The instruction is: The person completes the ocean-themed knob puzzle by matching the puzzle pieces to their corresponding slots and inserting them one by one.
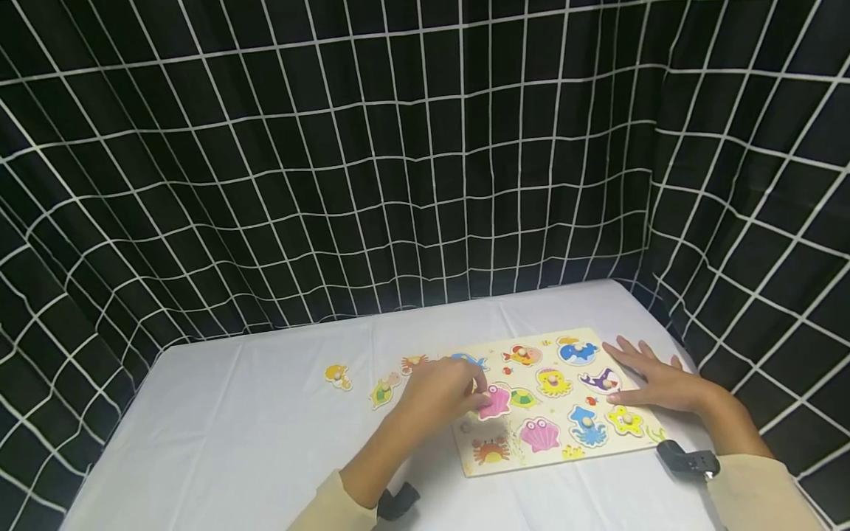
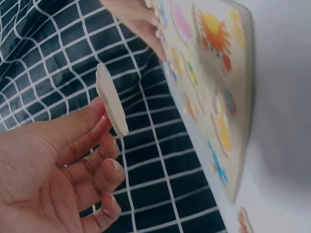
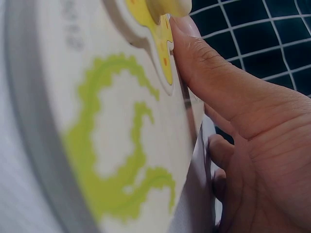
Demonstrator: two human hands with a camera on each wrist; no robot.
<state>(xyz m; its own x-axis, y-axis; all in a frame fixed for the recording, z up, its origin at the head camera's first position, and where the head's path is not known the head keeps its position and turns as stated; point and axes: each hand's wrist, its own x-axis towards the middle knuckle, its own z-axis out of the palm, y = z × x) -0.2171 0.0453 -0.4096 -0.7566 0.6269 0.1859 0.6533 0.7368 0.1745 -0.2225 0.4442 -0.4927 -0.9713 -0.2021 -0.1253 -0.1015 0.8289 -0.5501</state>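
A wooden sea-animal puzzle board (image 1: 524, 461) lies on the white table (image 1: 232, 435), with several knobbed pieces seated in it. My left hand (image 1: 473, 398) pinches a pink piece (image 1: 495, 402) over the board's left part. In the left wrist view that piece (image 2: 112, 99) shows edge-on between thumb and fingers of the left hand (image 2: 106, 116), lifted off the board (image 2: 238, 160). My right hand (image 1: 631, 369) lies flat on the board's right edge. In the right wrist view its thumb (image 3: 209, 73) presses the board (image 3: 58, 97) beside the yellow starfish piece (image 3: 148, 29).
Loose pieces lie on the table left of the board: a yellow fish (image 1: 337, 376), a green-yellow one (image 1: 384, 391) and an orange one (image 1: 413, 362). A black curtain with a white grid (image 1: 398, 184) closes in the back and both sides.
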